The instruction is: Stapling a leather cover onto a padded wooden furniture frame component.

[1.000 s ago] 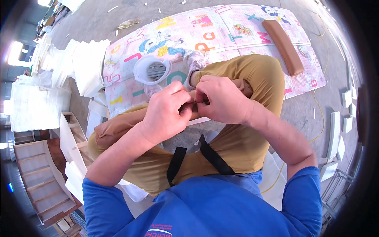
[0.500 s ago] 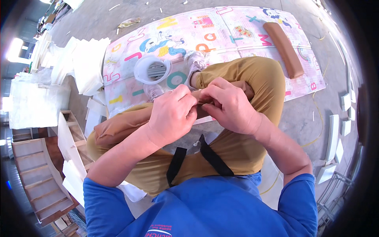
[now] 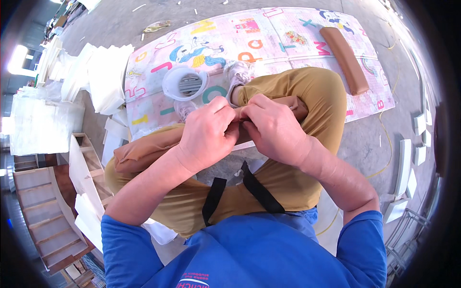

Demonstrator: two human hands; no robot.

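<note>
Across my thighs lies a long brown padded piece in leather-like covering (image 3: 146, 151), its left end wrinkled and its right end resting near my right knee. My left hand (image 3: 207, 132) and my right hand (image 3: 277, 127) meet over its middle. Both hands are closed, thumbs and fingers pinching the brown covering where its edges come together. My fingers hide the exact spot, and I cannot see whether anything small is between them. A similar brown padded piece (image 3: 345, 61), smooth and slightly curved, lies on the mat at the far right.
Beyond my knees a colourful letter-printed play mat (image 3: 269, 41) covers the floor. On it stands a white round tub (image 3: 169, 86) with grey strips (image 3: 190, 85) inside. White foam sheets (image 3: 108, 79) and wooden frames (image 3: 45, 211) are at the left; white blocks (image 3: 405, 161) lie at the right.
Both hands have shifted slightly, and my right fingers have curled in closer to my left ones over the brown covering. The padded piece stays across my thighs.
</note>
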